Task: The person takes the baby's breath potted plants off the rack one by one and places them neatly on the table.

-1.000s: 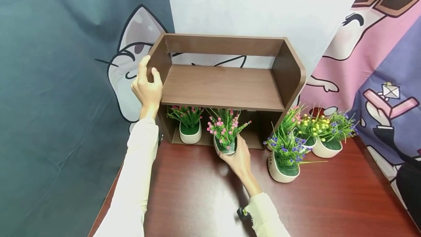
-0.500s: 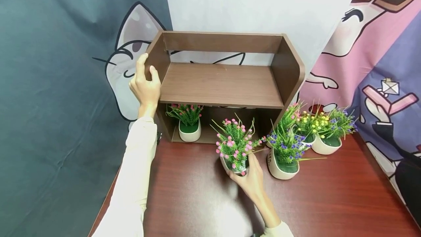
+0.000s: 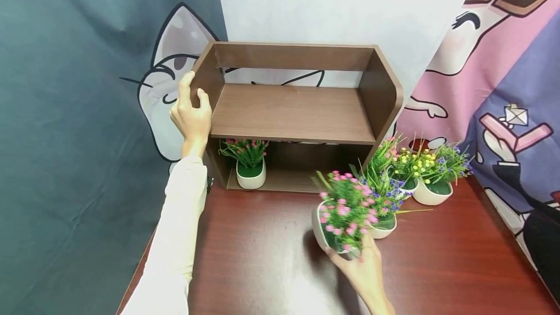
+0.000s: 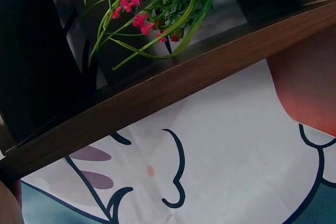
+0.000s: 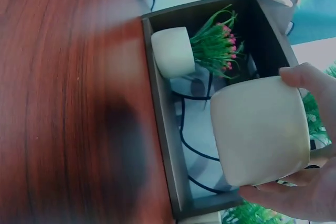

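My right hand [image 3: 366, 269] grips a white pot with a pink-flowered artificial plant [image 3: 345, 208], thumb on one side and fingers on the other. The pot is tilted above the table in front of the shelf. In the right wrist view the pot's pale underside [image 5: 262, 132] faces the camera. My left hand [image 3: 192, 118] holds the left side panel of the brown two-tier shelf [image 3: 293, 111], with thumb inside and fingers outside. Another pink-flowered potted plant [image 3: 251, 174] stands at the left of the lower tier. Only a sliver of the left hand [image 4: 8, 203] enters its wrist view.
Right of the shelf several potted plants cluster, among them a blue-flowered one [image 3: 382, 225] partly behind the held plant, a yellow-flowered one [image 3: 411, 166] and another blue-flowered one [image 3: 433, 193]. The dark red table [image 3: 245, 256] extends around the shelf; printed cloth [image 3: 87, 111] hangs behind it.
My right hand has drawn the pink-flowered plant out of the shelf's lower tier and carried it right and toward me. The left hand keeps its place on the side panel.
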